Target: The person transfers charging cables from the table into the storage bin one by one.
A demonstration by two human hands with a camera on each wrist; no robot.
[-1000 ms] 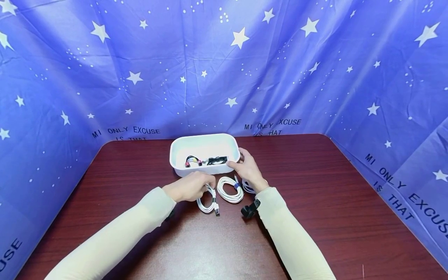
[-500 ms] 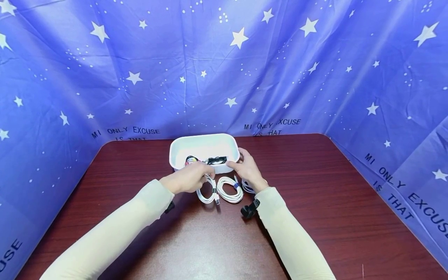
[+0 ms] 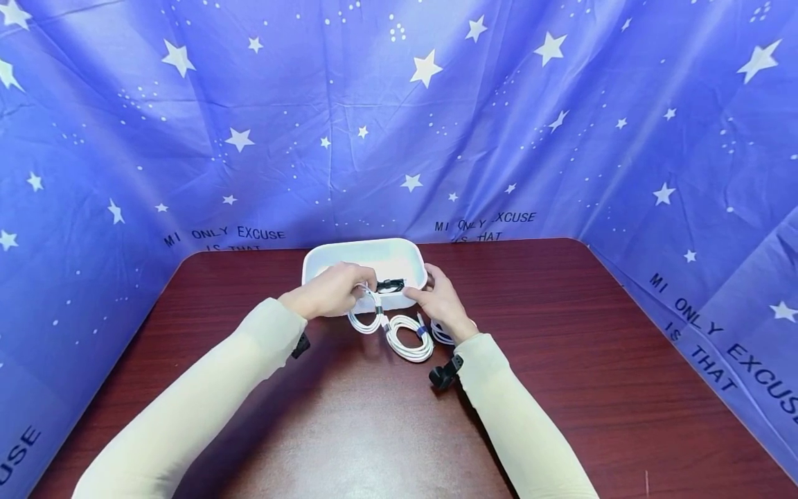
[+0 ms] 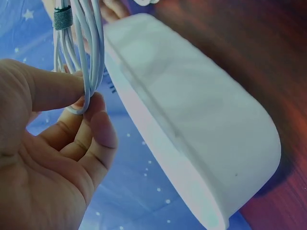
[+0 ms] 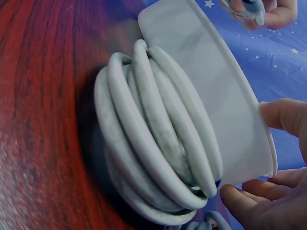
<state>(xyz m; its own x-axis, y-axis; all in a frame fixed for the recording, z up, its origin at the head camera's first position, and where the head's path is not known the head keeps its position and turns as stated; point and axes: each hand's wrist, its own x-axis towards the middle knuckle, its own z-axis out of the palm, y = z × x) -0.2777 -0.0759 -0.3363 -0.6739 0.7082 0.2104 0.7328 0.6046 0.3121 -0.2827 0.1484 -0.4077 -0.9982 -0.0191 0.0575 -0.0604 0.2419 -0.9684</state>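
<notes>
Head view shows me the left hand [image 3: 330, 287], its grip pinched on a coiled white cable [image 4: 91, 52] by the near rim of a white box [image 3: 386, 260]; the right hand [image 3: 444, 299] holds that box's right end on the tabletop [image 3: 561, 346].

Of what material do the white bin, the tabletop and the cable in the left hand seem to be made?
White bin: probably moulded plastic, satin; smooth wall, rounded corners.
Tabletop: wood or wood-look laminate, glossy; reddish-brown grain, bright reflection.
Held cable: likely soft plastic outside, smooth; strands bend in even loops.
</notes>
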